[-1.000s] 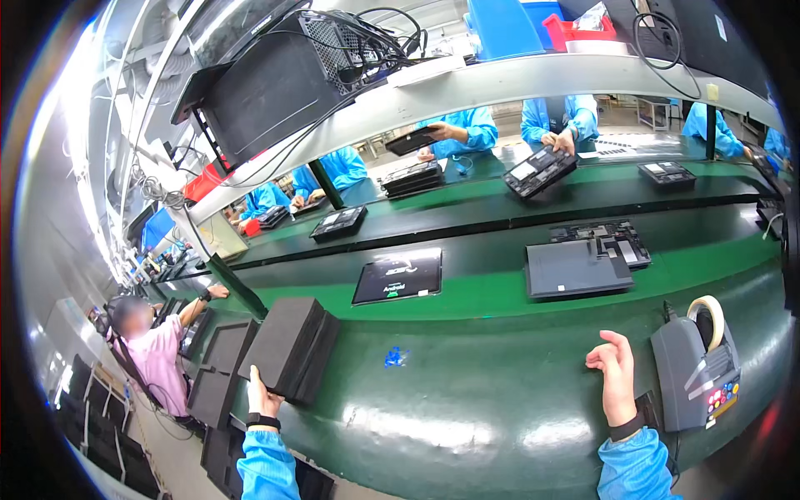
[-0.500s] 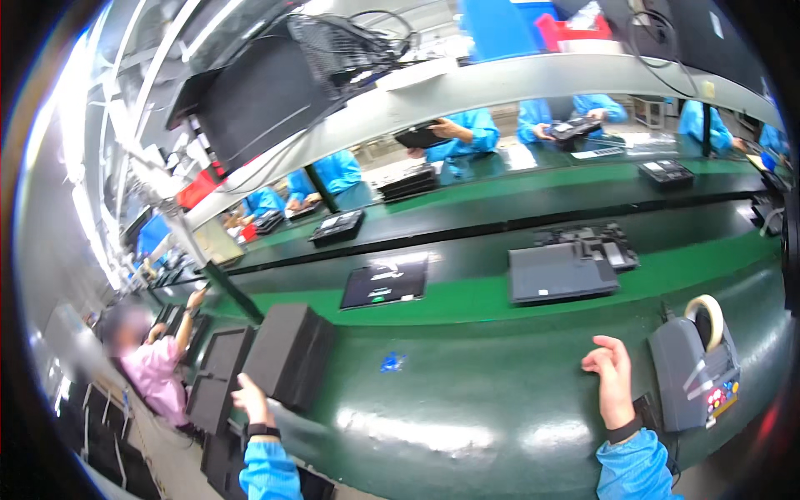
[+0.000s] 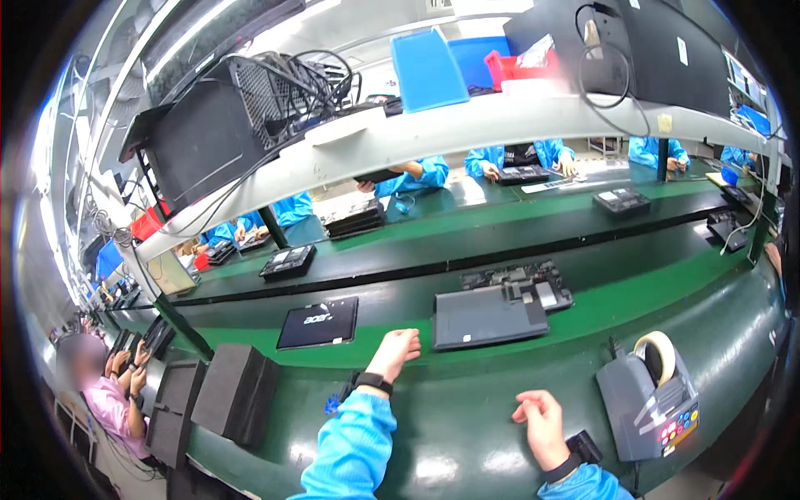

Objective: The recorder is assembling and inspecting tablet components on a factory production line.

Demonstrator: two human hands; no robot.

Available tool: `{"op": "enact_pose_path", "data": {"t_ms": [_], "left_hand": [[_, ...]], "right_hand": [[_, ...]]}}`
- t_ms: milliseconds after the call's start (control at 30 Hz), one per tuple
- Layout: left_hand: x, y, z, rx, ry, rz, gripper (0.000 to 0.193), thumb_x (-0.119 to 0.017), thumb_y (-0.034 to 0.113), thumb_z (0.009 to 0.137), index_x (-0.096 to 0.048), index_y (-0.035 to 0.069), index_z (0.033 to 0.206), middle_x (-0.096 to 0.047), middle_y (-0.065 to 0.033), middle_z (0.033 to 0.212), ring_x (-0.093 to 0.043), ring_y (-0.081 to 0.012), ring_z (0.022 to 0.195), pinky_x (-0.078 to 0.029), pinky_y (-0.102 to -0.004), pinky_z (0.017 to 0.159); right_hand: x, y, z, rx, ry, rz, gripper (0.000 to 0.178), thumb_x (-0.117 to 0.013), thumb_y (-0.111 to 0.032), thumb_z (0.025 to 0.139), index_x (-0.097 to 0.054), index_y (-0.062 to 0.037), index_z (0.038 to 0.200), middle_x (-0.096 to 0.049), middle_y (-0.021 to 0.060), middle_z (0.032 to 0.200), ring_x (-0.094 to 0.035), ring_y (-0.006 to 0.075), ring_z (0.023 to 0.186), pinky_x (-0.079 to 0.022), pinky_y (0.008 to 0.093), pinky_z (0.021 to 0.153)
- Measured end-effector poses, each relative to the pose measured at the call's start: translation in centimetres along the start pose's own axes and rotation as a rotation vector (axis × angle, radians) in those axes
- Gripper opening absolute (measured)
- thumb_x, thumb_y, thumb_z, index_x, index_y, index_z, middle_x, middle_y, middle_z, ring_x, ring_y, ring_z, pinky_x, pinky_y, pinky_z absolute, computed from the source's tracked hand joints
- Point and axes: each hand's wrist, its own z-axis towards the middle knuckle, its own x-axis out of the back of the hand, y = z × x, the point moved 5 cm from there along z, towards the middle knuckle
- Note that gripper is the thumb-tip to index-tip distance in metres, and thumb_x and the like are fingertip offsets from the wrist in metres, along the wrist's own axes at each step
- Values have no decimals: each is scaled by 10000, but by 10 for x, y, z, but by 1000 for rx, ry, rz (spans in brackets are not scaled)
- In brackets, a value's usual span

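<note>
My left hand (image 3: 393, 357) is stretched forward over the green bench, fingers curled together and nothing visible in them. Beyond it to the right, a dark grey laptop part (image 3: 490, 318), flat and panel-like, overlaps an opened laptop base (image 3: 554, 279) with bare inner parts. A black screen panel (image 3: 318, 322) lies ahead and to the left. My right hand (image 3: 542, 423) hovers low over the bench, loosely bent, with thumb and fingers apart and empty. Nearest to it on the right is a grey tape dispenser (image 3: 633, 408) with a roll of tape (image 3: 655, 358). Small blue bits (image 3: 332, 404) lie beside my left forearm.
Black foam blocks (image 3: 237, 392) and a black tray (image 3: 173, 408) stand at the left. A small black object (image 3: 585, 447) lies by my right wrist. An overhead shelf (image 3: 400, 137) crosses above the line. Co-workers in blue sleeves (image 3: 429, 177) handle devices opposite; a person in pink (image 3: 112, 408) works at left.
My left hand has moved from the foam block forward and right across the bench, its fingers closing. My right hand has come nearer and lower. The view has swung right.
</note>
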Motion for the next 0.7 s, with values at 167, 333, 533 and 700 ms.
{"op": "enact_pose_path", "data": {"t_ms": [167,333,533,700], "left_hand": [[-43,-3,62,94,-53,163,317,-638,268,827,-650,-49,831,-478,6,599,-390,-115,509,-295,-293,485],[-70,13,67,217,-105,-90,260,-717,162,778,-613,-37,909,-630,-90,822,-608,-185,666,-455,-327,538],[-69,-4,106,346,-160,-67,292,-708,190,810,-630,-30,984,-668,-88,903,-645,-183,785,-513,-289,684],[-72,-4,99,369,-184,-290,246,-677,181,845,-623,13,1016,-667,-52,959,-635,-133,872,-499,-222,778]], "right_hand": [[3,15,7,-59,-30,37,138,-454,-52,924,-571,13,959,-589,70,681,-570,133,614,-485,259,587],[0,7,0,-15,-66,117,123,-475,-84,934,-573,-39,996,-568,22,691,-526,85,607,-433,208,559],[1,-4,1,-45,-72,95,136,-475,-84,935,-581,-32,1004,-563,15,701,-525,87,640,-433,218,593],[0,-4,2,-46,-76,97,132,-472,-87,938,-577,-37,1002,-553,11,687,-515,80,623,-429,210,588]]}}
